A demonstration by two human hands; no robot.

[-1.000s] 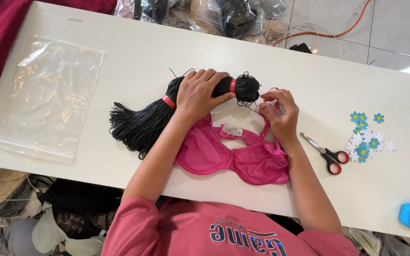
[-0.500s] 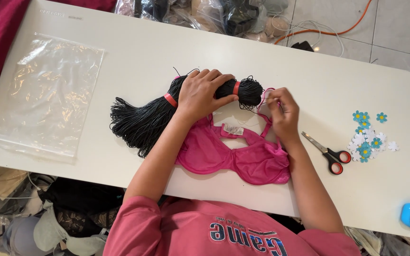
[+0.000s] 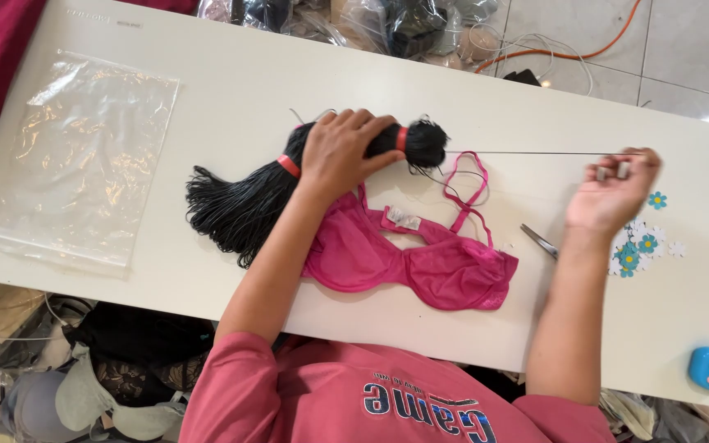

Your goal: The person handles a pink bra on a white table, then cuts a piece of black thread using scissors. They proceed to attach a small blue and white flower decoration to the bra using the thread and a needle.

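- Head view: left hand presses flat over the black bundle of waxed cord with 2 red bands on the white table.
- Right hand pinches 1 thin black strand, taut from the bundle's end.
- Risk: if the left hand's grip slackens, the bundle could drag and tangle.
- The pink mesh bra has straps lying under the strand; it may snag.
- Steel scissors sit near the right wrist; a bump could knock them.
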